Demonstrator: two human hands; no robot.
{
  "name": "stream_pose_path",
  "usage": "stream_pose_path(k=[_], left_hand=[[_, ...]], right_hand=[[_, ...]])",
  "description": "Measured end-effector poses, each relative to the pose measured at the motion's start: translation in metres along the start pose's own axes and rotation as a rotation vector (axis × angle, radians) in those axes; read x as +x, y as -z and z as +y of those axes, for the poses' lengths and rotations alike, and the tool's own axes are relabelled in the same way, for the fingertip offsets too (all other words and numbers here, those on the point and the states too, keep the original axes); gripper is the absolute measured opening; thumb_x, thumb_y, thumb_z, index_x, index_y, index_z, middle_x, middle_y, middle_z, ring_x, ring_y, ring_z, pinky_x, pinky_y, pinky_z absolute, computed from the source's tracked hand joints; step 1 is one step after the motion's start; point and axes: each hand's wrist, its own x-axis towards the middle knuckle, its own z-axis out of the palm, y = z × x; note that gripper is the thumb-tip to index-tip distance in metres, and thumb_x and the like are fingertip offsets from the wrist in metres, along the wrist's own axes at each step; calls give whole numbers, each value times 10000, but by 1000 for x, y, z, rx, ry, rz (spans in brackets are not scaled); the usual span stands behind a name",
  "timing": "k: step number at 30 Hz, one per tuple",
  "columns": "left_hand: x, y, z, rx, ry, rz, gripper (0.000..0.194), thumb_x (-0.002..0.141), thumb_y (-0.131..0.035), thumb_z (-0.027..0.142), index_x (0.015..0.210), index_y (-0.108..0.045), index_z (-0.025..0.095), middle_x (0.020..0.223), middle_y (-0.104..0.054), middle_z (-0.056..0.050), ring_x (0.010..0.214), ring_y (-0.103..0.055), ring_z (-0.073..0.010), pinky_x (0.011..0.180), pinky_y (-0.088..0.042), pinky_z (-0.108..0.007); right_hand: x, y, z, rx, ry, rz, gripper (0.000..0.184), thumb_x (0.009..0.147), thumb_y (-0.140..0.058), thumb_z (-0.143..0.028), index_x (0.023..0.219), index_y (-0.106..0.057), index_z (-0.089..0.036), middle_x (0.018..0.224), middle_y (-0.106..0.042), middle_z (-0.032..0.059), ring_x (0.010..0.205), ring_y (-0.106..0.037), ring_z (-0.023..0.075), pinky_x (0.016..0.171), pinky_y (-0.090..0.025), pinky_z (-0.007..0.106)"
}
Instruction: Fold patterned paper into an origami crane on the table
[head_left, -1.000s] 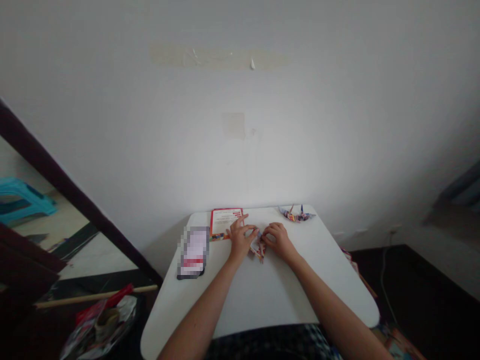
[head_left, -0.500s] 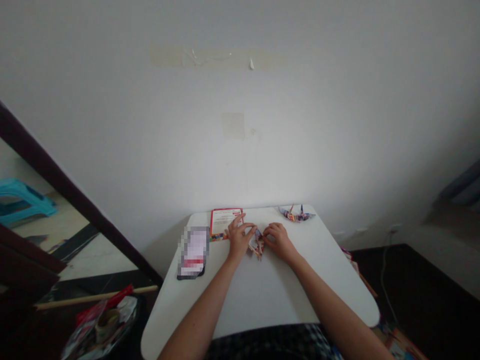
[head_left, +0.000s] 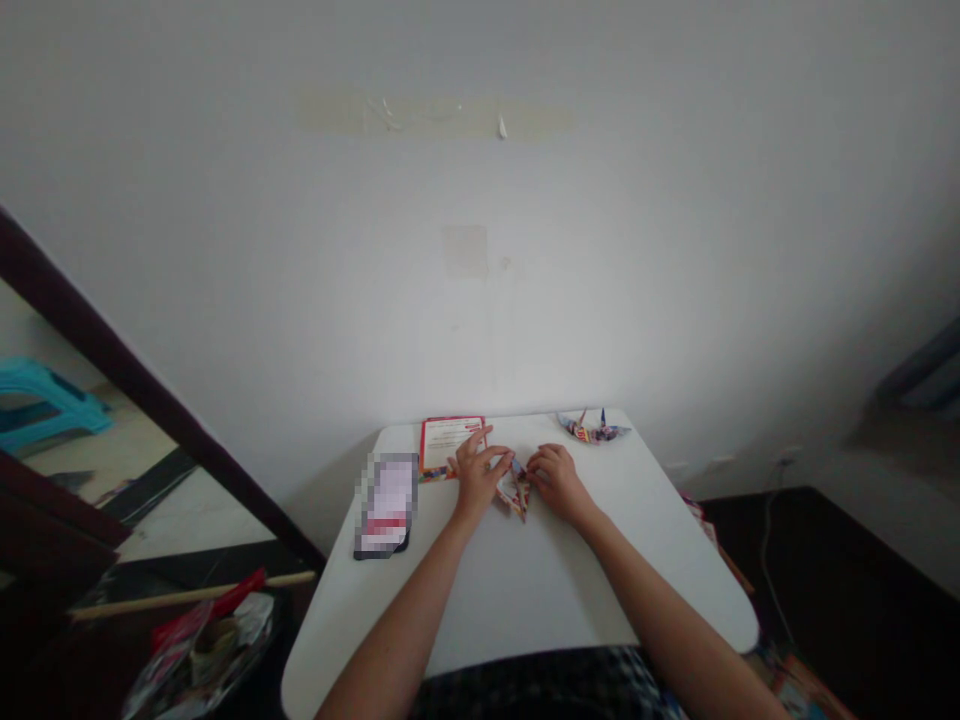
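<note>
In apparent mid-shaping, the folded paper (head_left: 519,494) is pinched over the bench's (head_left: 525,600) middle by the left hand (head_left: 474,482), closure of the adjacent right hand (head_left: 556,480) being unverifiable; light, steady creasing seems required.

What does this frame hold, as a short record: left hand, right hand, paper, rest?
left hand: fingers of the left hand pinching the folded paper
right hand: fingers of the right hand at its other side; grip unclear
paper: folded paper, printed, pointed
rest: phone and red-edged card on the left; folded paper crane far right; all on white table
</note>
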Motion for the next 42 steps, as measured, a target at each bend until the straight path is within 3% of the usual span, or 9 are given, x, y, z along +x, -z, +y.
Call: stream_pose_path(k=[7, 10, 19, 26, 35, 42], left_hand=[[3, 9, -2, 3, 0, -11, 168, 840, -662, 403, 972, -764, 388, 1348, -579, 1, 1242, -492, -267, 1134, -269, -547], [4, 11, -6, 9, 27, -41, 166, 853, -641, 399, 966, -763, 396, 1354, -579, 1, 1265, -467, -294, 1139, -191, -639], [6, 15, -19, 93, 24, -253, 231, 767, -737, 248, 918, -762, 422, 1325, -614, 0, 1274, -444, -324, 1074, -109, -763], [5, 14, -19, 104, -2, -324, 204, 747, -764, 310, 914, -761, 427, 1332, -612, 1, 1284, -428, -325, 1070, -109, -758], [5, 9, -22, 105, -12, -309, 176, 731, -775, 364, 903, -766, 401, 1312, -625, -11, 1278, -436, -318, 1093, -125, -721], [3, 5, -17, 119, -10, -299, 140, 721, -787, 373, 859, -760, 380, 1281, -643, 5, 1265, -454, -320, 1064, -58, -777]], right_hand=[[0, 4, -2, -32, -55, 45, 76, 853, -621, -199, 862, -690, -231, 978, -676, 53, 1080, -504, 232, 959, -370, 393], [0, 6, -1, -54, -87, 52, 77, 866, -608, -210, 868, -683, -227, 966, -665, 60, 1053, -503, 234, 941, -376, 385], [-1, 3, 7, -81, -156, 113, 90, 864, -592, -202, 879, -677, -225, 975, -648, 89, 1029, -494, 257, 910, -393, 397], [-1, 4, 8, -135, -187, 99, 89, 857, -609, -195, 883, -692, -218, 974, -649, 81, 1024, -494, 247, 914, -369, 379], [-2, 3, 6, -143, -163, 82, 84, 864, -617, -220, 884, -696, -239, 991, -648, 72, 1048, -483, 252, 916, -365, 386], [-2, 0, 6, -133, -135, 61, 69, 858, -639, -241, 901, -694, -241, 987, -645, 63, 1046, -482, 249, 929, -361, 389]])
